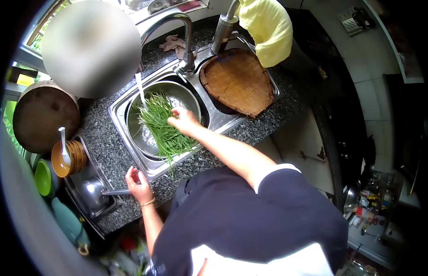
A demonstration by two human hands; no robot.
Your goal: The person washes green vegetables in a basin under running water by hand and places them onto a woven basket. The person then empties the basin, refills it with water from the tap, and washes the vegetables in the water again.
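Long thin green leaves, like garlic chives [161, 124], lie in a round metal basin [192, 101] set in the left bowl of the sink. Some of them hang over its near rim. Water runs from the curved faucet [184, 20] onto the leaves. My right hand [182, 122] is above the right side of the chives with its fingers curled together; whatever they pinch is too small to make out. My left hand [140, 186] hovers by the counter's front edge, fingers loosely bent and apart, close to the handle end of a metal ladle [93, 191].
A woven bamboo tray [239, 83] covers the right sink bowl. Yellow cloth [269, 30] hangs beside a second tap. At left are stacked brown bowls [75, 158] with a white spoon [64, 149], a green bowl [43, 178] and a large round wooden board [46, 117].
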